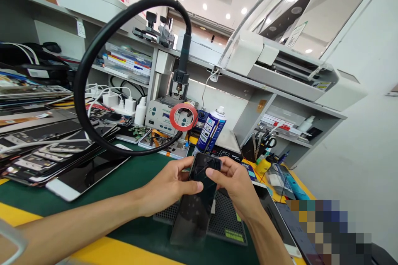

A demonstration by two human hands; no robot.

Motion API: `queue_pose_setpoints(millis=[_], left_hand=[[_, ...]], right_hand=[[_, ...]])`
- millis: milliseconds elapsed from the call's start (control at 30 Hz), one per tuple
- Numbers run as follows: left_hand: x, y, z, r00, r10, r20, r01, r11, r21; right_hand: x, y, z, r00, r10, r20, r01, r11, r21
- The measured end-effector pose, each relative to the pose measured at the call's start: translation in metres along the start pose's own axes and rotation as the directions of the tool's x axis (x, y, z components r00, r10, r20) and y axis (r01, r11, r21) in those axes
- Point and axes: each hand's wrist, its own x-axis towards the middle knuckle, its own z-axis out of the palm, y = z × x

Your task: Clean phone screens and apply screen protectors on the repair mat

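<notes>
A dark smartphone (pixel 195 211) is held up in front of me, tilted, its glossy black screen facing me. My left hand (pixel 174 180) grips its left edge, the thumb lying across the glass. On the opposite edge my right hand (pixel 233 178) holds the upper part, thumb on the screen and fingers behind. Below the phone lies a black perforated mat (pixel 228 215) on the green work surface (pixel 130 232). Just behind the phone stands a blue spray can (pixel 211 130). The phone's back and the fingertips behind it are hidden.
A black hose (pixel 77 74) loops up at left from a grey control unit (pixel 158 112). Red tape (pixel 183 116) hangs before the unit. A white-framed tablet (pixel 90 174) and stacked screens (pixel 40 149) lie left. Scissors (pixel 271 143) stand right, under a shelf bearing a white machine (pixel 280 66).
</notes>
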Motion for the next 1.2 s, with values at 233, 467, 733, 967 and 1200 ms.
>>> queue_pose_setpoints(millis=[233,467,733,967,1200], left_hand=[[0.000,0.000,0.000,1.000,0.007,0.020,-0.007,1.000,-0.007],[0.002,0.001,-0.004,0.996,0.022,0.085,-0.023,1.000,0.007],[0.003,0.001,-0.008,0.997,-0.009,0.077,0.005,0.999,0.049],[0.003,0.004,-0.005,1.000,-0.016,0.020,0.016,1.000,0.023],[0.003,0.001,-0.005,0.999,-0.001,0.033,0.000,1.000,0.031]], right_hand=[[-0.001,-0.008,-0.009,0.992,0.044,0.116,-0.047,0.999,0.025],[-0.002,-0.015,-0.019,0.967,0.078,0.241,-0.095,0.994,0.062],[-0.002,-0.012,-0.026,0.953,0.071,0.294,-0.098,0.992,0.077],[-0.001,-0.010,-0.023,0.948,0.007,0.318,-0.022,0.999,0.043],[0.001,-0.001,-0.010,0.991,0.013,0.130,-0.017,0.999,0.031]])
